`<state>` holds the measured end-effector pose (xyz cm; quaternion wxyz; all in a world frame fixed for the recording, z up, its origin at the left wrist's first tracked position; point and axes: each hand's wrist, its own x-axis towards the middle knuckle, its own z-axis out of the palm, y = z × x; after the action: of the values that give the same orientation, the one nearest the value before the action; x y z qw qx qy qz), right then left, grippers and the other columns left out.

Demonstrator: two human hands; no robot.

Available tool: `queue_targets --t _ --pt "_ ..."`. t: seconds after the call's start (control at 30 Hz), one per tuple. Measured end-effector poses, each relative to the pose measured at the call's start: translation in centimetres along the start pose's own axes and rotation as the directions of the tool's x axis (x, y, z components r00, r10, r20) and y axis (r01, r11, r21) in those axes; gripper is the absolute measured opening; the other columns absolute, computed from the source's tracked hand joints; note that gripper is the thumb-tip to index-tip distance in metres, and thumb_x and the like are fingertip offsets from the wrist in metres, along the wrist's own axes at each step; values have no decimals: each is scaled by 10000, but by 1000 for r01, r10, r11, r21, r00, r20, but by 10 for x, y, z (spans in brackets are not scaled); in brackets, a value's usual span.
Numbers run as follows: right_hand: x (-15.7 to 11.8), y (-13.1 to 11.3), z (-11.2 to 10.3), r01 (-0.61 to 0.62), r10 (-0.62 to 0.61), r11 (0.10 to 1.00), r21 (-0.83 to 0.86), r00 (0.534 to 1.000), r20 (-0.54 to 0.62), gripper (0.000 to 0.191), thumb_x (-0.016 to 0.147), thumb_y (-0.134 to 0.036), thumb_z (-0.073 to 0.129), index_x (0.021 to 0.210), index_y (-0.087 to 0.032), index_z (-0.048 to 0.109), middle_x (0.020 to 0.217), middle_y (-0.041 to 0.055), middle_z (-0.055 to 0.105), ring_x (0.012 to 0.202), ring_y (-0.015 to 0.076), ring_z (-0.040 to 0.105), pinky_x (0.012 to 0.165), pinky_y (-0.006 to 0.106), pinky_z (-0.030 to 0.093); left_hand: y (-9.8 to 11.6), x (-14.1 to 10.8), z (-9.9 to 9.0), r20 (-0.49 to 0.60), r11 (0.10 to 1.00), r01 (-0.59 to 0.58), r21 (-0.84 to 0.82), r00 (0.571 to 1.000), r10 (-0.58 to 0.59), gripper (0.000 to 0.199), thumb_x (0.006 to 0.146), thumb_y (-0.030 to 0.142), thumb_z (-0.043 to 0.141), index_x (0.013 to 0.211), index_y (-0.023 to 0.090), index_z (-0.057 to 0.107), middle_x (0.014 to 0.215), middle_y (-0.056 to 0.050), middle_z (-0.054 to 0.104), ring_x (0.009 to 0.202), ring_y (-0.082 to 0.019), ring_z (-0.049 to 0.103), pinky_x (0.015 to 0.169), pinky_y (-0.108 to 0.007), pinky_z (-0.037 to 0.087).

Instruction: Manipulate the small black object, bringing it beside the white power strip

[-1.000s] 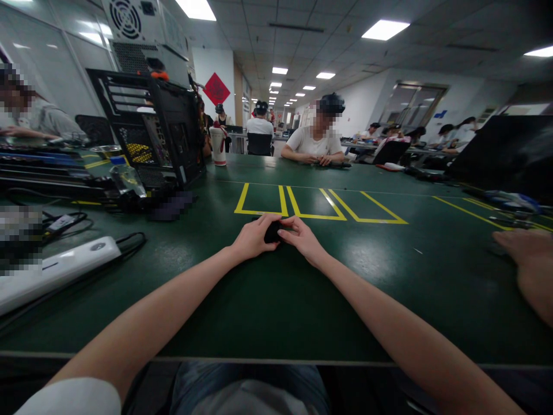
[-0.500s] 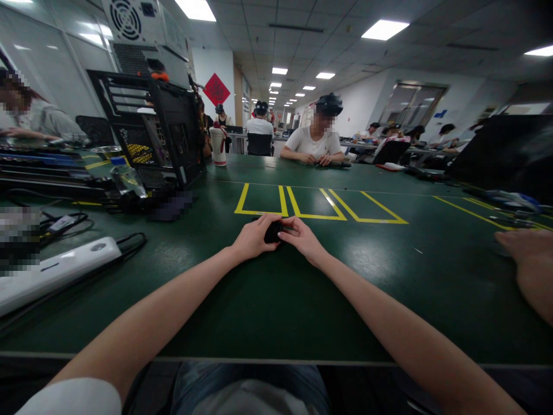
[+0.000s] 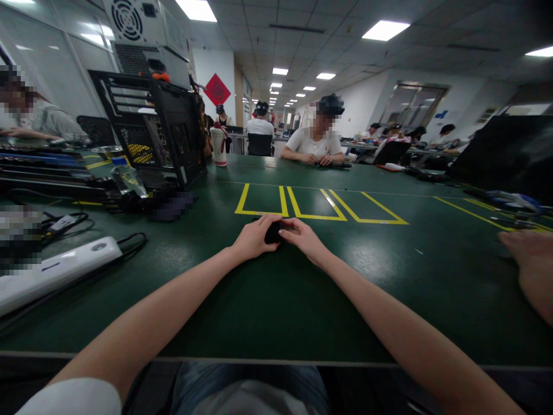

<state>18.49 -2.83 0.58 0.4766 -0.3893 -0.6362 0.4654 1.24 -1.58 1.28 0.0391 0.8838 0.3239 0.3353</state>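
Note:
A small black object (image 3: 273, 232) is between my two hands, just in front of the yellow tape outlines. Its kind is hard to make out, as fingers cover much of it. My left hand (image 3: 257, 236) is closed around its left side, thumb low and fingers over the top. From the right, my right hand (image 3: 302, 238) pinches its edge with thumb and fingers. Both hands rest at the green table (image 3: 276, 305), forearms stretched forward.
On the left stand an open black computer case (image 3: 173, 132), a clear bottle (image 3: 128, 177) and a white power strip (image 3: 64, 268) with cables. Yellow tape (image 3: 311, 217) marks the table. Another person's hand (image 3: 529, 259) is at the right edge; a person (image 3: 317, 141) sits opposite.
My hands and the black object look almost unmoved. The other person's hand at the right edge has shifted slightly to the right.

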Motion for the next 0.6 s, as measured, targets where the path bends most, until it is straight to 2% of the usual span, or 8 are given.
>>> queue_targets --t 0.1,0.27,0.4,0.5,0.6 --pt "-2 -1 1 35 -35 999 18 999 -2 318 647 -261 650 930 -211 515 948 14 565 911 143 559 875 359 428 0 0 0 2 1000 4 -4 1000 -4 608 653 252 613 1191 242 331 1178 -35 478 1061 -221 494 853 -365 444" --pt "-2 -2 4 48 -48 999 2 999 -26 240 679 -299 616 882 -216 519 942 13 560 919 145 545 859 368 435 0 0 0 0 1000 8 -11 1000 -8 595 660 256 607 1188 251 334 1177 -33 478 1063 -221 493 855 -373 441" --pt "-1 -1 2 4 -4 1000 -18 999 -43 319 686 -314 611 973 -219 511 992 34 557 948 161 539 871 396 423 0 0 0 1 1000 4 -6 1000 -4 597 663 259 605 1192 245 330 1178 -33 478 1060 -217 494 857 -363 442" --pt "0 1 0 -19 19 999 -38 1000 -8 348 705 -327 591 1026 -215 512 1041 48 547 972 170 533 897 409 404 -1 0 0 3 1000 0 1 1000 0 593 666 266 602 1192 238 330 1176 -33 480 1060 -213 492 862 -358 439" --pt "0 1 -1 12 -12 1000 -6 999 31 311 678 -281 625 961 -207 518 1007 32 553 959 158 543 909 384 400 -1 0 0 0 1000 -2 -4 1000 2 599 661 263 606 1192 238 329 1177 -30 479 1061 -209 490 863 -349 438"
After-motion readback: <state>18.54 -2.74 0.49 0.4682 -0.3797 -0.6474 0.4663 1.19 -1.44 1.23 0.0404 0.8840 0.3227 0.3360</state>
